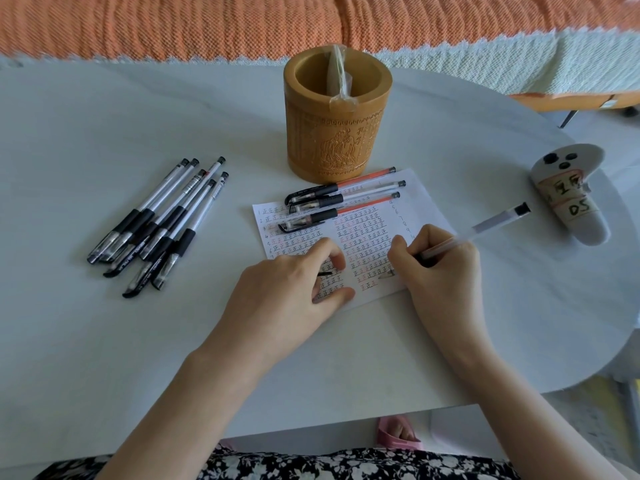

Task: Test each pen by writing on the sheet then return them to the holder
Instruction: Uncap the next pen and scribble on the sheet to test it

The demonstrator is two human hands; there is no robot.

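Note:
A white sheet (412, 199) covered with rows of red and black marks lies in the middle of the table. My right hand (440, 268) grips a clear pen (491, 221) with its tip down on the sheet's lower right part. My left hand (287, 289) presses flat on the sheet's lower left, with a small black cap under its fingers. Three capped red pens (360, 192) lie across the sheet's top edge. Several black pens (162, 223) lie in a loose pile to the left. The carved bamboo holder (337, 133) stands upright behind the sheet.
A plastic-wrapped item (337, 77) stands inside the holder. A white game controller (568, 192) with taped labels rests at the table's right edge. An orange and white cloth (311, 26) covers furniture behind the table (86, 116).

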